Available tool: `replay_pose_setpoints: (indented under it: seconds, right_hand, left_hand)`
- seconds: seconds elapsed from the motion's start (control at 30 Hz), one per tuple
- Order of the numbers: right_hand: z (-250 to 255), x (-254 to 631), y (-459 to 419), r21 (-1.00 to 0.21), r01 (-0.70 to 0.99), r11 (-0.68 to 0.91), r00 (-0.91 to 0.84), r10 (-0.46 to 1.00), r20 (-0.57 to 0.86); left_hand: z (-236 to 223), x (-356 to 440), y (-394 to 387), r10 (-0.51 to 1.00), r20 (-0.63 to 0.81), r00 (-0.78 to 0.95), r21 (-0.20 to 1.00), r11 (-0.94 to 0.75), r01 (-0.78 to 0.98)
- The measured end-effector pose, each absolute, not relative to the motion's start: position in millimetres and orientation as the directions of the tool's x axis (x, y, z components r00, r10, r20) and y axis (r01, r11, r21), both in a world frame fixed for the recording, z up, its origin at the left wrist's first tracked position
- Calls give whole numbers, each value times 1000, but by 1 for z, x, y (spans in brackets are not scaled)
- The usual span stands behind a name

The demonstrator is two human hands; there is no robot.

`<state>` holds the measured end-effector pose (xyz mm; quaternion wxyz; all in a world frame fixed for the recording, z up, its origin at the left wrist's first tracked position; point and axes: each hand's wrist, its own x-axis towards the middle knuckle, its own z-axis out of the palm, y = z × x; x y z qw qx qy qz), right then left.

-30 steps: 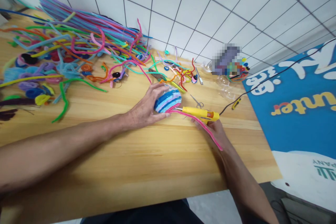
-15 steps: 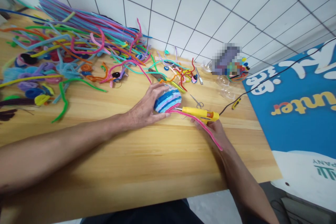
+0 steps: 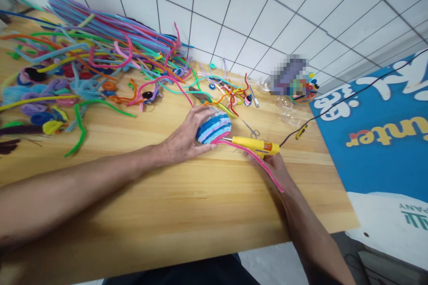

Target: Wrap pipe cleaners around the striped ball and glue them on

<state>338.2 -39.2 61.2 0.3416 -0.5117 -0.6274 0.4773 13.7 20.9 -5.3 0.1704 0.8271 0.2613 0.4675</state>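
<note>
My left hand (image 3: 187, 136) is wrapped round the left side of a ball (image 3: 214, 127) covered in blue, light blue and lilac stripes. Around the ball's lower right runs a pink pipe cleaner (image 3: 257, 159), whose loose length trails down to the right, over my right wrist. A yellow glue gun (image 3: 254, 144) is gripped in my right hand (image 3: 267, 160), its metal tip at the ball's lower right edge, beside the pink strand. Whether the tip touches the ball I cannot tell. Most of my right hand's fingers are hidden behind the glue gun.
Scissors (image 3: 251, 130) lie just behind the glue gun. A bundle of pipe cleaners (image 3: 110, 26) and a tangle of loose pieces cover the back left. Clear plastic domes (image 3: 288, 113) and a small yellow cutter (image 3: 301, 132) lie at the right, near the gun's black cord (image 3: 334, 107).
Almost nothing differs. Both hands, the ball and the glue gun keep their places; the view has shifted very slightly.
</note>
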Motion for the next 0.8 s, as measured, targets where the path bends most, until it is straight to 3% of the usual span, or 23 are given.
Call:
replay_pose_setpoints:
  seconds: [0.4, 0.8]
  right_hand:
    - [59, 341, -39, -934, 356, -4, -248, 964, -98]
    - [37, 341, -32, -949, 311, 46, -262, 964, -39]
  left_hand:
    - [-5, 16, 20, 608, 682, 407, 550, -793, 264]
    - [-1, 13, 18, 627, 657, 418, 555, -778, 294]
